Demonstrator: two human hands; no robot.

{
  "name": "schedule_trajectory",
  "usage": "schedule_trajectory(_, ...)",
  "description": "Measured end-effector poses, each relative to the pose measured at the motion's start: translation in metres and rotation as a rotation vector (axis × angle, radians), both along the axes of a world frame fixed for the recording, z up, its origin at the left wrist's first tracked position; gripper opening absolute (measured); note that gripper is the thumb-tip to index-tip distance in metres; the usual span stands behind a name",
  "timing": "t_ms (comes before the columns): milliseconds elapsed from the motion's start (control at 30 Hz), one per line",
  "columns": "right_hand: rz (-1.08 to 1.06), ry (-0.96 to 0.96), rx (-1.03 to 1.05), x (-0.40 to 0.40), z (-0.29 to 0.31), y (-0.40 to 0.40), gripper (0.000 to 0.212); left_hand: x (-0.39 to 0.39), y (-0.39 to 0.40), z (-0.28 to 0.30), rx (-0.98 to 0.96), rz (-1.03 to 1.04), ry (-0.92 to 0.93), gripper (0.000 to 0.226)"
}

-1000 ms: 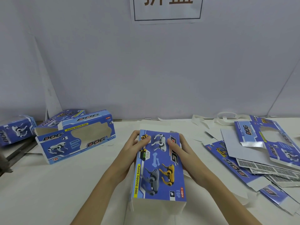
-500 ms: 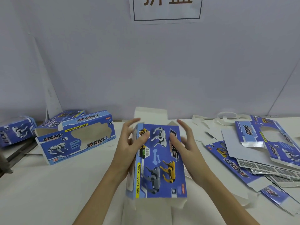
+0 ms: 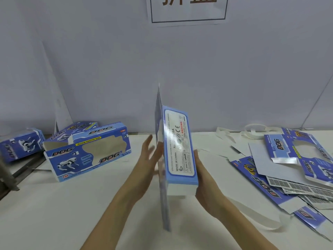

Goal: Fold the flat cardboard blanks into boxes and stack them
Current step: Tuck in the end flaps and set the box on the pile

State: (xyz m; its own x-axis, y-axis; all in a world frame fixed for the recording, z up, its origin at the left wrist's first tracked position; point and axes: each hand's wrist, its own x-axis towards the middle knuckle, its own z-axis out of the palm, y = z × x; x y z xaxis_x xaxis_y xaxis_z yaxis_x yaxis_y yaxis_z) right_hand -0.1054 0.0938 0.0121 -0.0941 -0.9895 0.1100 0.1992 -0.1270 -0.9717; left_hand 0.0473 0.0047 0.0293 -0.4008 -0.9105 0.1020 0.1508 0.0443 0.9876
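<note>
A blue half-folded toy-dog box (image 3: 180,150) stands on edge above the table, its label side with barcode text facing me and an end flap sticking up. My right hand (image 3: 207,181) holds its right side, thumb along the edge, fingers hidden behind it. My left hand (image 3: 149,156) is blurred, its straight fingers against the box's left face. A folded box (image 3: 86,154) lies at the left with another (image 3: 75,127) behind it and a third (image 3: 19,145) further left. Flat blanks (image 3: 288,168) lie in a loose heap at the right.
The white table (image 3: 72,204) runs up to a grey wall with a paper sign (image 3: 187,9). White paper strips (image 3: 255,129) lie at the back right. A dark metal frame (image 3: 10,175) sits at the left edge.
The box lay flat with its dog picture up; now it is turned up on edge with the label side facing me. My left hand has let go and spread flat against it.
</note>
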Motion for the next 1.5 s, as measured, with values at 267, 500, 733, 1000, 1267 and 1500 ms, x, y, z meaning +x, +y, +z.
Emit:
schedule_trajectory(267,-0.086,-0.066,0.060,-0.014,0.002,-0.006,0.059,0.000,0.003,-0.002,0.106,-0.020,0.131,0.073)
schedule_trajectory(500,-0.106,0.140,0.054,-0.033,0.013,-0.008,0.085,0.011,0.002,0.009,-0.060,0.099,0.022,0.038)
schedule_trajectory(733,-0.217,0.166,0.087,-0.038,0.009,-0.009,0.076,0.021,-0.003,0.009,0.101,-0.044,0.057,0.044)
schedule_trajectory(1000,-0.226,0.173,0.068,-0.032,0.007,-0.007,0.076,0.023,-0.005,0.009,0.083,-0.053,0.051,0.045)
schedule_trajectory(1267,-0.102,0.178,-0.024,-0.020,0.011,-0.004,0.080,0.011,-0.003,0.010,0.049,-0.104,0.111,0.063)
schedule_trajectory(1500,-0.070,-0.022,-0.034,-0.025,0.008,-0.002,0.055,0.030,-0.018,0.003,0.005,-0.067,-0.105,0.074)
